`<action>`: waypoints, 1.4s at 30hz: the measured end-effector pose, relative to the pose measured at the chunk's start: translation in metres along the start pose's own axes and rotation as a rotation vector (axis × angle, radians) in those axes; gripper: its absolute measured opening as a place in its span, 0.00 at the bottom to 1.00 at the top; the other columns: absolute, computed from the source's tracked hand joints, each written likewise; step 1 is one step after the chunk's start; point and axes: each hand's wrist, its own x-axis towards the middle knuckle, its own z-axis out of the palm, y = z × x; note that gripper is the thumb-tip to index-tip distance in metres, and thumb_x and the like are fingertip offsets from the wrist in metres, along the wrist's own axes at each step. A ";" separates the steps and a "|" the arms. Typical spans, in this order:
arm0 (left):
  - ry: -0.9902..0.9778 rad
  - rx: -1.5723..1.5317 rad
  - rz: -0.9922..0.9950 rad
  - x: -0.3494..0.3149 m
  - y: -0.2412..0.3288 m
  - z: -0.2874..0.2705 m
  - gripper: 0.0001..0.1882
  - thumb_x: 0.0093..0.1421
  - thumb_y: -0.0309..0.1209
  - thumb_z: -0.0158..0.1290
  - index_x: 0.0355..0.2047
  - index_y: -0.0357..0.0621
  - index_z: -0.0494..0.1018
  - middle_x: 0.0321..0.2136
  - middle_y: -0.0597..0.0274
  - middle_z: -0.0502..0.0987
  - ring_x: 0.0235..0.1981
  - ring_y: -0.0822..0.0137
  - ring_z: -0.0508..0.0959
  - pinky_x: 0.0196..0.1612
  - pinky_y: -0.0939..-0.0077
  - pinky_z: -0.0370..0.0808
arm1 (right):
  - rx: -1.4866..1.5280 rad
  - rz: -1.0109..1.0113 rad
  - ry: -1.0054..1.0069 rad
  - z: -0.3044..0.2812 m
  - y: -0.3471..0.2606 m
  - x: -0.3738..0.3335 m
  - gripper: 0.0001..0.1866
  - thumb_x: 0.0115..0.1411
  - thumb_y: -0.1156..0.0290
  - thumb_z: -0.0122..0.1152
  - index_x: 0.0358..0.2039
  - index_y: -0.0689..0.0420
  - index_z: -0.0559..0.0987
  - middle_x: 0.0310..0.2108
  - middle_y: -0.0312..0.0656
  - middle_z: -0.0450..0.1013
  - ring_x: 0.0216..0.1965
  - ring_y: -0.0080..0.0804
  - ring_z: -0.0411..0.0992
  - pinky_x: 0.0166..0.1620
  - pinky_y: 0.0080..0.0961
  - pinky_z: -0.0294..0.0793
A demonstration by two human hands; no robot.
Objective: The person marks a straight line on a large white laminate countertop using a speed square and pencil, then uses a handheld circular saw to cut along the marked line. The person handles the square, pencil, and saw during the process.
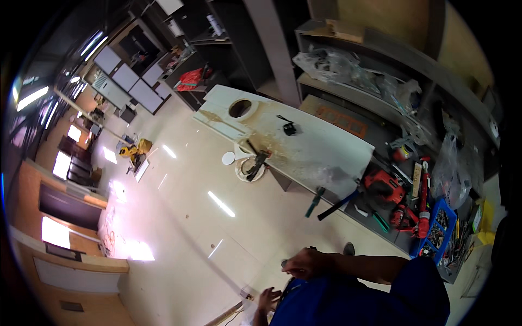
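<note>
My right hand (304, 264) is held in front of my blue shirt with its fingers curled in. Whatever it may hold is hidden. Lower and to the left, my left hand (267, 300) is close to the shirt, fingers loosely apart and nothing seen in them. Both hands are away from the white workbench (318, 152). On its top lies a small black device (289, 128), beside a round cut-out (240, 108) and brown stains. A clamp-like tool (259, 161) is at its front edge. A green-handled tool (315, 202) and a dark-handled one (338, 206) jut over its near end.
Red power tools (384, 185) and a blue parts tray (439, 231) full of small hardware crowd the right. Shelving with plastic bags (348, 70) stands behind. A white bucket (250, 170) is on the tiled floor below the bench. Yellow tools (135, 148) lie farther left.
</note>
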 end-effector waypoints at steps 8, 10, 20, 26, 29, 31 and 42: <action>-0.014 -0.171 0.408 -0.019 0.213 -0.074 0.25 0.76 0.40 0.43 0.65 0.34 0.62 0.56 0.40 0.76 0.56 0.49 0.80 0.55 0.55 0.79 | -0.042 0.326 -0.085 0.084 0.071 0.121 0.17 0.64 0.73 0.62 0.53 0.60 0.78 0.41 0.45 0.81 0.40 0.39 0.82 0.47 0.32 0.82; -0.140 -0.260 0.516 -0.010 0.265 -0.063 0.30 0.75 0.46 0.43 0.66 0.34 0.60 0.60 0.38 0.73 0.59 0.44 0.77 0.59 0.48 0.77 | -0.056 0.237 -0.046 0.105 0.100 0.131 0.19 0.64 0.72 0.62 0.55 0.61 0.77 0.49 0.48 0.79 0.49 0.42 0.80 0.54 0.35 0.78; -0.627 -0.352 0.195 0.076 0.446 -0.025 0.33 0.75 0.51 0.37 0.70 0.42 0.60 0.67 0.55 0.67 0.69 0.57 0.65 0.71 0.55 0.61 | -0.289 0.204 0.297 0.086 0.292 0.293 0.16 0.67 0.68 0.51 0.50 0.61 0.78 0.49 0.50 0.79 0.53 0.49 0.76 0.58 0.46 0.72; -0.145 -0.202 0.427 0.130 0.515 -0.213 0.26 0.76 0.41 0.39 0.64 0.33 0.62 0.47 0.32 0.78 0.48 0.39 0.81 0.55 0.47 0.80 | -0.108 0.835 -0.079 0.069 0.419 0.398 0.19 0.67 0.62 0.55 0.53 0.57 0.80 0.43 0.53 0.81 0.44 0.51 0.80 0.50 0.41 0.79; 0.408 -0.270 0.416 0.209 0.428 -0.361 0.16 0.72 0.34 0.45 0.53 0.37 0.71 0.41 0.43 0.83 0.40 0.50 0.86 0.37 0.65 0.82 | -0.074 0.704 -0.270 0.088 0.452 0.486 0.19 0.65 0.62 0.56 0.53 0.57 0.80 0.43 0.53 0.81 0.44 0.50 0.81 0.50 0.41 0.78; 0.649 -0.513 0.200 0.217 0.371 -0.410 0.19 0.68 0.37 0.55 0.53 0.36 0.77 0.42 0.45 0.84 0.36 0.53 0.85 0.31 0.61 0.81 | -0.055 0.666 -0.396 0.087 0.474 0.540 0.19 0.64 0.63 0.57 0.52 0.56 0.80 0.43 0.53 0.82 0.44 0.49 0.81 0.50 0.41 0.78; 0.242 0.019 -0.231 0.395 0.627 -0.485 0.15 0.69 0.35 0.51 0.51 0.40 0.74 0.38 0.47 0.82 0.34 0.52 0.83 0.34 0.56 0.82 | -0.411 1.626 0.165 0.051 0.740 0.494 0.06 0.58 0.74 0.59 0.30 0.61 0.83 0.32 0.45 0.81 0.30 0.40 0.81 0.33 0.37 0.81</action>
